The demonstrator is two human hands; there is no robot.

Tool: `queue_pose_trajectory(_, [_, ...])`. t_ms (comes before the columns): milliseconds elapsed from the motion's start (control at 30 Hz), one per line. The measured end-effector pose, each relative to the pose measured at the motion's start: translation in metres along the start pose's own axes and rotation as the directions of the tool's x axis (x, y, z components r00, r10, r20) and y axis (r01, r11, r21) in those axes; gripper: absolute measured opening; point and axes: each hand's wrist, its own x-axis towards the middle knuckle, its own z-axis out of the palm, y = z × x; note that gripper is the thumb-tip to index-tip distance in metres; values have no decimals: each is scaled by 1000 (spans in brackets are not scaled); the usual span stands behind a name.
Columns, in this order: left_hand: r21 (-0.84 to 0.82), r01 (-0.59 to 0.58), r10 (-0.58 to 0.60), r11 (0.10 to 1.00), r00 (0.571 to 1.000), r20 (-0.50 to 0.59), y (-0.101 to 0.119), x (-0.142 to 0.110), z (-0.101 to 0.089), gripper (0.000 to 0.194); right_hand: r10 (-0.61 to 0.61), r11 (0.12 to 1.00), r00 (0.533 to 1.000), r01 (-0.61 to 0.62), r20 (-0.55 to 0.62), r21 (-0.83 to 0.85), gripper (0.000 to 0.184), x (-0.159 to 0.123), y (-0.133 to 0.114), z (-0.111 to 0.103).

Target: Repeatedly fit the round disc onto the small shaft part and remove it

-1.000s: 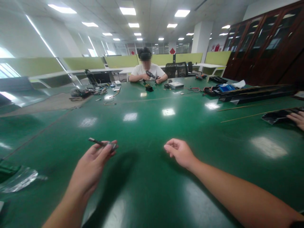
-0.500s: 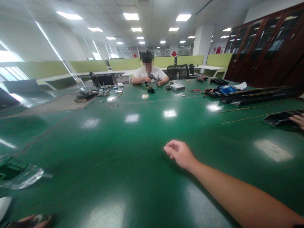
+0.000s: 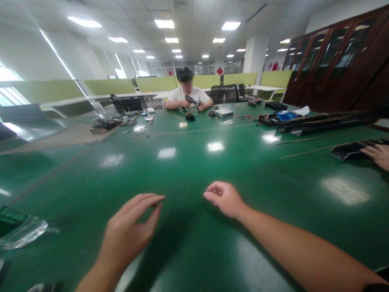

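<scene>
My left hand [image 3: 127, 231] hovers above the green table [image 3: 182, 170], left of the middle. Its thumb and fingers point right with a small gap between them, and nothing shows in that gap. Across from it, my right hand [image 3: 225, 198] rests low over the table with its fingers curled and the thumb tip near the index finger. Whatever lies in that pinch, if anything, is too small to make out. At the bottom left edge, a dark object [image 3: 41, 288] is cut off by the frame.
A clear plastic bottle [image 3: 26, 231] lies at the left. Opposite, a person [image 3: 190, 97] holds a power drill [image 3: 191, 99]. Another person's hand [image 3: 377, 155] rests on a black metal profile [image 3: 346, 150] at the right. Thin rods [image 3: 310, 152], a blue item [image 3: 287, 116] and cables [image 3: 144, 132] lie farther back.
My left hand has risen from beside the dark object at the bottom left corner to near the middle. My right hand keeps its curled shape. The view has shifted slightly.
</scene>
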Motion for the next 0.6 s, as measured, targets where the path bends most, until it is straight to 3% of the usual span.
queue_pose_trajectory(100, [-145,-100,131,984,966,224,16,19,41,19,-3,1000,1000,3,2,0,21,0,1,1])
queue_pose_trajectory(233, [-182,-51,114,982,928,354,26,27,75,33,-5,1000,1000,5,8,29,20,1,1,1])
queue_pose_trajectory(333, [-165,-130,182,978,916,357,28,27,87,39,-9,997,999,6,42,71,22,0,1,1])
queue_pose_trajectory(433, [-141,-246,281,959,893,352,33,30,95,29,-29,997,998,25,61,69,24,0,1,1])
queue_pose_trajectory(600, [-85,-238,251,968,878,407,36,34,93,15,-14,999,997,12,70,30,29,-1,-1,0])
